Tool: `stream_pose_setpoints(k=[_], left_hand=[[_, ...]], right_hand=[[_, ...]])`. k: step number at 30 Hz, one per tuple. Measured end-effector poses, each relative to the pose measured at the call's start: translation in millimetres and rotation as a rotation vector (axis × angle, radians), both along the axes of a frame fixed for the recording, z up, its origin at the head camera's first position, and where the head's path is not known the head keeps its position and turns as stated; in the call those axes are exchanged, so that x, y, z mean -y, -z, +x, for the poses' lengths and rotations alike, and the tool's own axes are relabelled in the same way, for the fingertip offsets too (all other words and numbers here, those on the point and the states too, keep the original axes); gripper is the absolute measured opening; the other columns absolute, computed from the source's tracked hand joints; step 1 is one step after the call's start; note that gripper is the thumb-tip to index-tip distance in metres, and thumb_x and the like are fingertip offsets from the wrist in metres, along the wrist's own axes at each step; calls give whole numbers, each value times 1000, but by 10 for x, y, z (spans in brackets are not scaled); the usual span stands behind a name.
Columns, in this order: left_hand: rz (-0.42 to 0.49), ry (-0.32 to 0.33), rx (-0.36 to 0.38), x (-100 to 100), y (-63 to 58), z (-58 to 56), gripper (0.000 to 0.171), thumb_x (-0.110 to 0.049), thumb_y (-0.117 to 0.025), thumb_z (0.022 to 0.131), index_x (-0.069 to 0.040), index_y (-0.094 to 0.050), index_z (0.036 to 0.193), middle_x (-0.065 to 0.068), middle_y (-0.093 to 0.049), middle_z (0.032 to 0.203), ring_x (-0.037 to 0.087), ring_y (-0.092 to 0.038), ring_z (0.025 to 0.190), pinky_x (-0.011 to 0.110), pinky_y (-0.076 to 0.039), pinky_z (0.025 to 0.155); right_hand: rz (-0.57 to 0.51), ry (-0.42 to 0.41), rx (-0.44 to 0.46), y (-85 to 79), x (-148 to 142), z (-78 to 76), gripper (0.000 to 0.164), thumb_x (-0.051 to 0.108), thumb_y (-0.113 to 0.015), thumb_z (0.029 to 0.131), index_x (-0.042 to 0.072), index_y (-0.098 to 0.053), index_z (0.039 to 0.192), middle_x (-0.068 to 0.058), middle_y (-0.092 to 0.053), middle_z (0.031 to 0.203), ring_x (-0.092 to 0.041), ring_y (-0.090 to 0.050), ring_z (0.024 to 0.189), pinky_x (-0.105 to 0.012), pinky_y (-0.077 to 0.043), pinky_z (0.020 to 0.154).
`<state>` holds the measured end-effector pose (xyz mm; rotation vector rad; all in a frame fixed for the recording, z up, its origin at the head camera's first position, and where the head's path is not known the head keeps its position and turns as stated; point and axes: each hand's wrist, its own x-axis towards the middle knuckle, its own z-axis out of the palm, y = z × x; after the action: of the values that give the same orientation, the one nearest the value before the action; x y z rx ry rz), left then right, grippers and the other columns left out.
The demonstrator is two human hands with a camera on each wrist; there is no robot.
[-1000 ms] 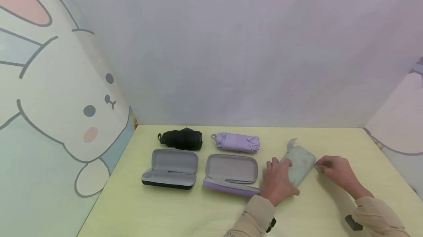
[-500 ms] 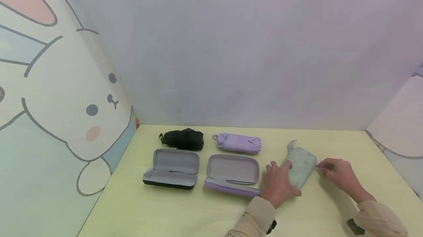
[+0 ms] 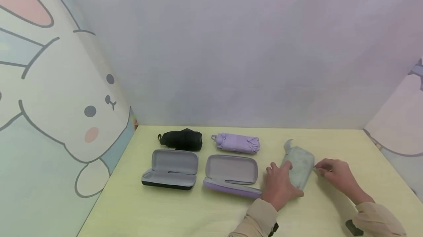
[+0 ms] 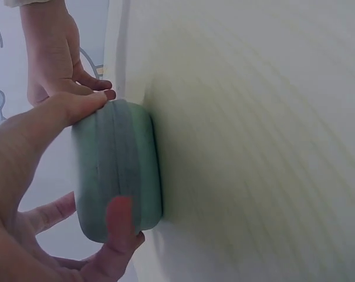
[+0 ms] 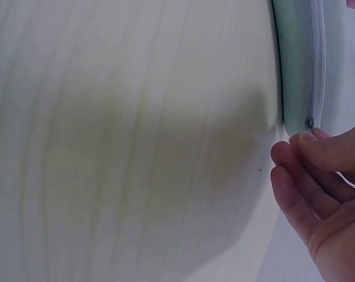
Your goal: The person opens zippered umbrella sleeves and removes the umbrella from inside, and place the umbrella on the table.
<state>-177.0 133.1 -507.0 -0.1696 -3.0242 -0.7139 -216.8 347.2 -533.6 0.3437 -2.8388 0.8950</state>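
Observation:
A pale green zip case (image 3: 301,165) with a small fabric loop lies at the right of the table. My left hand (image 3: 280,186) grips it from the left side, thumb at the near end and fingers spread along the far part. In the left wrist view, the case (image 4: 115,170) sits on its broad face, with a zip seam running along its side. At the right edge, my right hand (image 3: 337,175) pinches the zip pull between thumb and index finger. The right wrist view has the zip slider (image 5: 310,124) right at those fingertips, near a rounded corner.
Left of the hands stand a purple hard case (image 3: 232,169) and a black hard case (image 3: 174,169), lids raised, grey linings showing. Behind them lie a folded purple umbrella (image 3: 236,143) and a folded black umbrella (image 3: 181,139). A wall (image 3: 244,53) borders the table's back.
The green case has turned slightly, its looped far end going left and its near end right, with the left hand following. The right hand keeps its pinch in nearly the same place.

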Motion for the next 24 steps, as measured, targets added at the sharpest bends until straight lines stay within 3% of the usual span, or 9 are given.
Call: stream_pose_setpoints(k=[10,24], left_hand=[[52,-25,-51,-42,38,54,70,-44,-91,44,-30,-57,103,1,-46,95,13,-48,77,23,-39,60],[67,-31,-11,-88,64,64,72,-45,-90,47,-31,-53,108,-2,-46,94,12,-46,77,23,-38,60]], right_hand=[[-7,-12,-18,8,31,38,14,-7,-69,74,6,-70,79,-9,-69,78,-3,-57,60,-23,-45,51],[-11,-31,-90,15,55,80,12,-2,-73,74,9,-70,76,-9,-68,73,1,-55,59,-23,-45,50]])
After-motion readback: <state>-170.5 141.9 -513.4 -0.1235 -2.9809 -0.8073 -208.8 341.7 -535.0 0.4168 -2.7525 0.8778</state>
